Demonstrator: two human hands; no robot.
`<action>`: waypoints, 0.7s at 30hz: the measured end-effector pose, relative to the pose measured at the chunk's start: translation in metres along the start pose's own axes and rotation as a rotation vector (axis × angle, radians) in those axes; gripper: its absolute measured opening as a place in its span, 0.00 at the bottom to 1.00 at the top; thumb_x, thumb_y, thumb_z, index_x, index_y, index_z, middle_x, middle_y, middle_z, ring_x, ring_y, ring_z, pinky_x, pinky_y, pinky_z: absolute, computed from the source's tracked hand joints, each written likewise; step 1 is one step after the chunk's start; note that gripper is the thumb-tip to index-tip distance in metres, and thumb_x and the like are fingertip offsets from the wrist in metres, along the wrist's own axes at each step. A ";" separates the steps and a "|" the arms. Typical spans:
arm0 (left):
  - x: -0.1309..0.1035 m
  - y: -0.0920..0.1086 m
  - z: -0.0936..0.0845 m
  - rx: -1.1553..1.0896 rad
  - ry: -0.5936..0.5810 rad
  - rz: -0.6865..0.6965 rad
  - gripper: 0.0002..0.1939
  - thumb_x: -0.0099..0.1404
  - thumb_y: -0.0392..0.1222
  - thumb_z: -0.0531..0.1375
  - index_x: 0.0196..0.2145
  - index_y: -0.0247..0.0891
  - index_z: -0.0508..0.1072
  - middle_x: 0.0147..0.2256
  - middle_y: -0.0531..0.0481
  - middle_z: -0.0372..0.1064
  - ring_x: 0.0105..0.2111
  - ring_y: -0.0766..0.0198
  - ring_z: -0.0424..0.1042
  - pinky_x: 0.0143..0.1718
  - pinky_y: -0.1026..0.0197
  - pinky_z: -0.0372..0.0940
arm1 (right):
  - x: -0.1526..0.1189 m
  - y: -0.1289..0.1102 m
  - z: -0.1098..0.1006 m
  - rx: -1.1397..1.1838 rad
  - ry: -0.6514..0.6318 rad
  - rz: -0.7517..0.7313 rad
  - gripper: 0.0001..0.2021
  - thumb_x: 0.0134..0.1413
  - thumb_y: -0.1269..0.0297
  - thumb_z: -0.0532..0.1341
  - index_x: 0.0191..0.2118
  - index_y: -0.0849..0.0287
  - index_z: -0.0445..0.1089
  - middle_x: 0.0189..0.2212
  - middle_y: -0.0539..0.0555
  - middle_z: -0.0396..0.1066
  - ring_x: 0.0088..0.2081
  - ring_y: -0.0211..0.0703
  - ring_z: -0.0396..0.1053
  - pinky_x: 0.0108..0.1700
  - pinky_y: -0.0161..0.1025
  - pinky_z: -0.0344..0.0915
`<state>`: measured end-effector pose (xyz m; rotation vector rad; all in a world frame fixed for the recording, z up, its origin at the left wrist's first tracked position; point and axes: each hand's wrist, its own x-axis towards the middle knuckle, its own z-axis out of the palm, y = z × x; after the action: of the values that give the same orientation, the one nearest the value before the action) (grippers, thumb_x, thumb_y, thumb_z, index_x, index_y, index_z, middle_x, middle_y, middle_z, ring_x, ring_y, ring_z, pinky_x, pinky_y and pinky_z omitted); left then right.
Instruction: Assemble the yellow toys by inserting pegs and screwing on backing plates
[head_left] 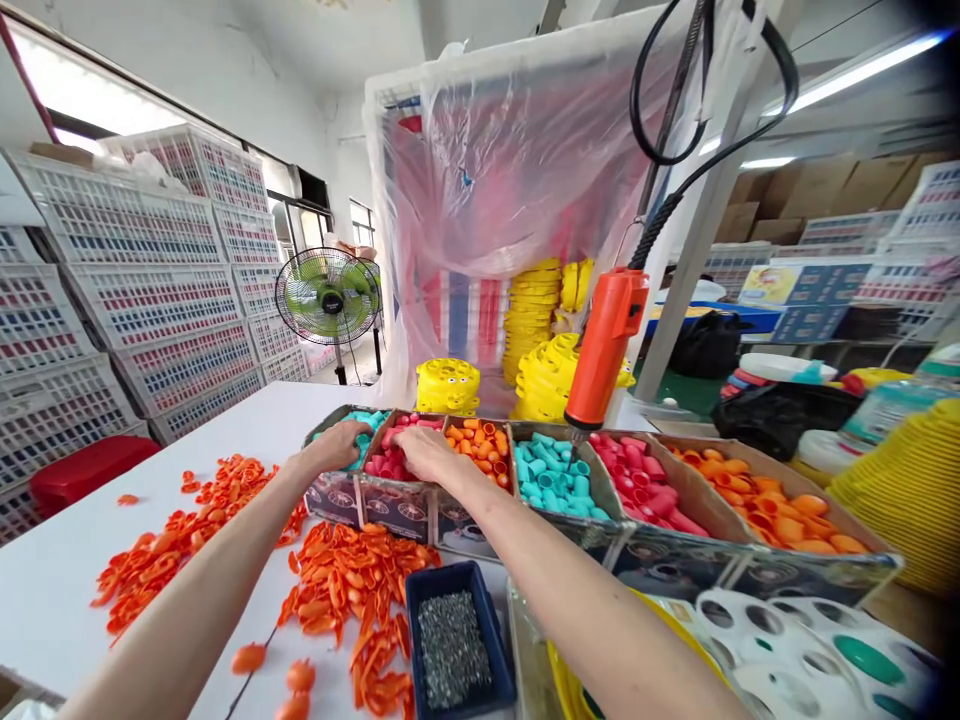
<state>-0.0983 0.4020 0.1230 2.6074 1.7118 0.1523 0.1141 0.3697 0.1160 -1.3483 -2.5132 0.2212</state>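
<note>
My left hand reaches into the left compartment of teal plastic pieces, its fingers curled down among them. In the neighbouring compartment, my right hand has its bent fingers in the pink plastic pieces. Both hands look closed at the fingertips, but what they grip is hidden. Just right of my right hand lie small orange cup-shaped pieces. Further right, the row of cardboard boxes holds larger teal pieces, pink pieces and orange pieces.
An orange electric screwdriver hangs over the boxes. Nearer me are a dark blue tray of small screws and heaps of orange plastic parts. Yellow shells stand behind the boxes; white perforated parts lie at right.
</note>
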 end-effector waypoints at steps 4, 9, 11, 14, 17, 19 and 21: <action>-0.003 -0.003 0.000 -0.018 0.014 0.005 0.13 0.71 0.44 0.62 0.50 0.37 0.74 0.50 0.44 0.74 0.48 0.54 0.75 0.50 0.45 0.71 | -0.011 0.000 -0.006 0.120 0.142 -0.011 0.09 0.63 0.67 0.62 0.47 0.59 0.75 0.46 0.58 0.77 0.50 0.52 0.74 0.52 0.47 0.68; -0.016 -0.002 -0.008 -0.052 0.145 -0.083 0.13 0.71 0.46 0.62 0.48 0.36 0.74 0.47 0.45 0.75 0.45 0.55 0.76 0.48 0.47 0.72 | -0.041 -0.004 -0.019 0.327 0.323 -0.070 0.15 0.61 0.71 0.60 0.53 0.57 0.71 0.48 0.54 0.79 0.48 0.44 0.76 0.50 0.37 0.68; -0.023 0.003 -0.012 -0.086 0.224 -0.103 0.13 0.71 0.46 0.61 0.48 0.36 0.74 0.46 0.45 0.75 0.44 0.56 0.76 0.47 0.47 0.72 | -0.059 -0.006 -0.027 0.402 0.374 -0.110 0.15 0.60 0.72 0.60 0.52 0.56 0.71 0.48 0.51 0.79 0.48 0.41 0.76 0.49 0.34 0.68; -0.037 0.016 -0.018 -0.169 0.339 -0.096 0.13 0.71 0.47 0.61 0.47 0.35 0.74 0.43 0.46 0.76 0.41 0.57 0.76 0.46 0.49 0.72 | -0.093 -0.010 -0.039 0.479 0.440 -0.141 0.11 0.60 0.70 0.62 0.48 0.56 0.72 0.48 0.51 0.79 0.48 0.42 0.76 0.51 0.35 0.68; -0.058 0.037 -0.021 -0.282 0.420 -0.055 0.16 0.68 0.49 0.59 0.47 0.37 0.75 0.42 0.44 0.79 0.37 0.56 0.77 0.42 0.54 0.72 | -0.132 -0.013 -0.050 0.521 0.483 -0.147 0.10 0.59 0.68 0.64 0.47 0.56 0.73 0.45 0.51 0.79 0.47 0.44 0.76 0.51 0.38 0.68; -0.076 0.058 -0.021 -0.363 0.446 -0.021 0.20 0.67 0.53 0.57 0.48 0.38 0.76 0.43 0.43 0.80 0.36 0.54 0.78 0.40 0.55 0.73 | -0.162 -0.013 -0.056 0.527 0.504 -0.128 0.09 0.59 0.67 0.66 0.46 0.55 0.74 0.43 0.52 0.79 0.45 0.45 0.76 0.50 0.40 0.68; -0.099 0.084 -0.019 -0.446 0.452 0.022 0.23 0.67 0.58 0.56 0.48 0.40 0.77 0.45 0.43 0.80 0.40 0.52 0.78 0.42 0.54 0.73 | -0.197 -0.011 -0.061 0.507 0.521 -0.098 0.09 0.59 0.66 0.67 0.45 0.55 0.75 0.41 0.53 0.79 0.44 0.46 0.75 0.49 0.41 0.69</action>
<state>-0.0626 0.2769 0.1406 2.3663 1.5140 1.0594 0.2283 0.1996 0.1425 -0.9278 -1.9098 0.3957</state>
